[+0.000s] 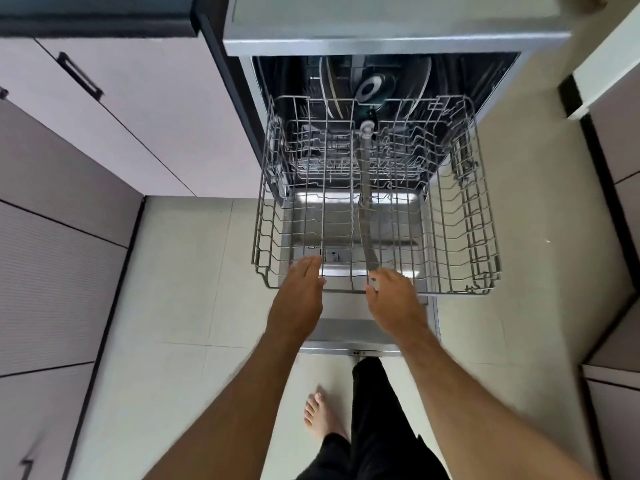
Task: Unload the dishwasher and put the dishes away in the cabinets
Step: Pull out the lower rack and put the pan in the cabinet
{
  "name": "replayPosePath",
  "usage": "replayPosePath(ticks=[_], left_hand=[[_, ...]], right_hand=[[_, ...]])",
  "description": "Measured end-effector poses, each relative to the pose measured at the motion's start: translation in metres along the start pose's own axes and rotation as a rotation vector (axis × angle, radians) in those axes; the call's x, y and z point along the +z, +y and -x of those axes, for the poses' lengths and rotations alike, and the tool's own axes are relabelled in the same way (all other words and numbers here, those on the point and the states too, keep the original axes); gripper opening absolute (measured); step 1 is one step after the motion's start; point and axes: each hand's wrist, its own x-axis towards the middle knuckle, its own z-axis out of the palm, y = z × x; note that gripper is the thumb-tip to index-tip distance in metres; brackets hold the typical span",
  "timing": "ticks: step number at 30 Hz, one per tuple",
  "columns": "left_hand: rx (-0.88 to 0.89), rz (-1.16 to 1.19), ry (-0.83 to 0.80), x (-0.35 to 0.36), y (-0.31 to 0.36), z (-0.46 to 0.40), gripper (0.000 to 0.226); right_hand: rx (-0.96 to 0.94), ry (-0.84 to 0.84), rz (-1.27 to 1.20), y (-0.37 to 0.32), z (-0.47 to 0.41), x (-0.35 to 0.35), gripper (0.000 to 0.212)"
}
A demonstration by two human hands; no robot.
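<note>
rack (460,216): wire, pulled out over open dishwasher door (360,336)
left hand (299,296): fingers straight, at front rim
right hand (394,299): curled on front rim
plates (332,84): upright, inside dishwasher

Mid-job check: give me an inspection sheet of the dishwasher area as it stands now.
Surface: open dishwasher door lowered over pale floor tiles.
Job's things: upper rack pulled out, no dishes seen in it; plates upright deeper inside the dishwasher.
Clutter: nothing seen.
Hands: left hand with fingers straight at the rack's front edge; right hand at the front edge, fingers curled over the wire.
Cables: nothing seen.
Surroundings: pale cabinets with a black handle at left; the person's bare foot on the floor.
</note>
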Motion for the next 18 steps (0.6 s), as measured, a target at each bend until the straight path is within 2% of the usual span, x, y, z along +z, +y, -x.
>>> replayPosePath(ticks=[6,11,14,18], left_hand=[[-0.034,-0.049,-0.062,0.035,-0.009,-0.011,0.042],[-0.055,0.011,-0.131,0.050,-0.017,-0.018,0.034],[-0.068,0.041,-0.082,0.058,-0.021,-0.022,0.031],[-0.042,0.033,-0.080,0.067,-0.020,-0.028,0.026]], right_hand=[[-0.032,-0.085,0.130,0.022,-0.002,0.030,0.042],[-0.036,0.065,0.025,0.038,-0.008,0.051,0.029],[-0.048,0.132,-0.050,0.042,-0.007,0.058,0.024],[-0.073,0.147,-0.070,0.044,-0.007,0.060,0.030]])
